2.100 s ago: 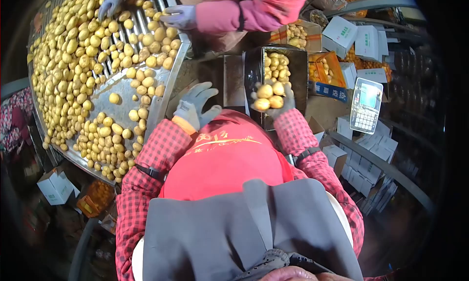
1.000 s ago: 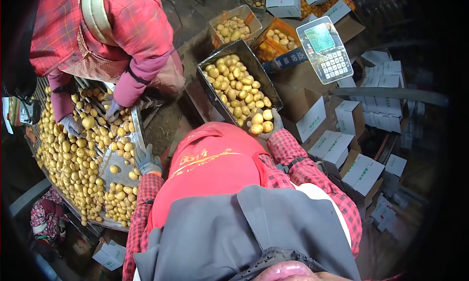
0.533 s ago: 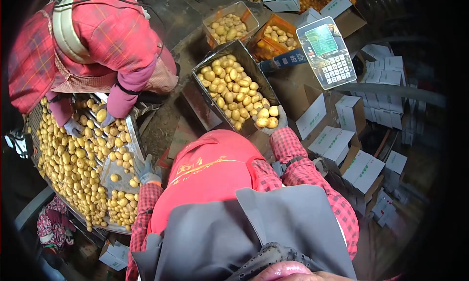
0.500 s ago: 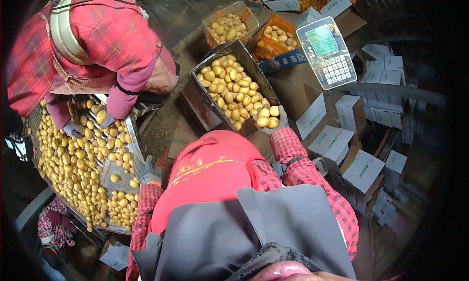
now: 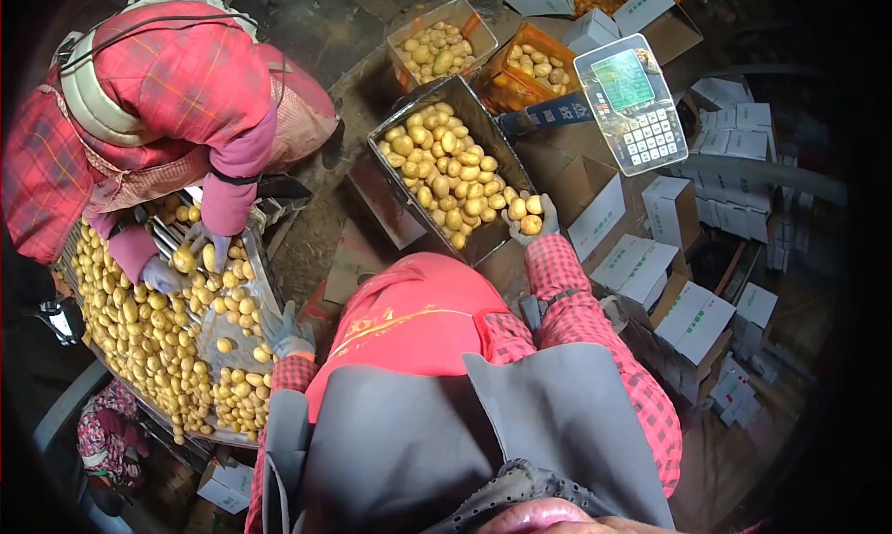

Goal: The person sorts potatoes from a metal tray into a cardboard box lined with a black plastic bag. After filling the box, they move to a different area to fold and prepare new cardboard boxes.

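My right hand [image 5: 533, 220], in a grey glove, holds a few yellow potatoes at the near right corner of a dark crate [image 5: 410, 206]. The crate is nearly full of potatoes [image 5: 444, 165]. My left hand [image 5: 282, 329], also gloved, rests with fingers apart at the near edge of a metal sorting table [image 5: 226, 319], beside loose potatoes [image 5: 139, 334], and holds nothing. My red apron and plaid sleeves fill the lower middle of the view.
A co-worker in a red plaid jacket [image 5: 177, 79] bends over the table's far side, gloved hands [image 5: 165, 274] among the potatoes. Beyond the crate stand a digital scale [image 5: 632, 102], an orange crate [image 5: 530, 70] and a box of potatoes [image 5: 432, 46]. White cartons [image 5: 688, 320] are stacked at right.
My right hand has carried its potatoes from in front of my chest to the crate's near corner. My left hand dropped to the sorting table's edge. The view turned right.
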### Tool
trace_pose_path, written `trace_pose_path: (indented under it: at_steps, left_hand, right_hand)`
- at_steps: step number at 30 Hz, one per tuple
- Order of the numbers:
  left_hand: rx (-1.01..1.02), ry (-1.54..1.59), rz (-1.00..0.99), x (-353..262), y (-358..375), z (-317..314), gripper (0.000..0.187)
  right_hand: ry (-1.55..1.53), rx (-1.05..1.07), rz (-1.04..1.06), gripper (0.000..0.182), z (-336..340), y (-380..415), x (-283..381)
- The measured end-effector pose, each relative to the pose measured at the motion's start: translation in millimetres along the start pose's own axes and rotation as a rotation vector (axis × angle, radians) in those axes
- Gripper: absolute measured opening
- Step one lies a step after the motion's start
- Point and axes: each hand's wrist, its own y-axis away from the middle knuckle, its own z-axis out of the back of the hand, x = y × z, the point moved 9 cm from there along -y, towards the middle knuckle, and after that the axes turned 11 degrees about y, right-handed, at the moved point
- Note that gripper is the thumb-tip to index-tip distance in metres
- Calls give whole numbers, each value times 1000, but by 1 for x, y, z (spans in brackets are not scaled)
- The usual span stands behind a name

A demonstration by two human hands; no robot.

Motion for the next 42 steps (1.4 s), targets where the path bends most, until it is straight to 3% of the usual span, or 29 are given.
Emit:
trace_pose_path:
  at_steps: [6, 9, 15, 31, 38, 42]
  left_hand:
    - [-10, -6, 18, 2, 2, -3, 61]
    - [-41, 11, 20, 7, 3, -5, 60]
    - [-33, 48, 72, 1, 4, 5, 53]
    - [-261, 177, -107, 1, 18, 19, 37]
    - [-300, 138, -112, 6, 21, 15, 37]
    - [-369, 170, -162, 5, 13, 5, 45]
  right_hand:
    - [66, -38, -21, 59, 16, 5, -17]
    - [81, 75, -55, 57, 8, 12, -31]
    - [130, 91, -6, 62, -17, 46, -39]
    - [149, 132, -9, 50, -5, 103, -105]
    - [168, 187, -42, 49, 6, 104, -123]
    - [199, 184, -3, 51, -26, 101, -115]
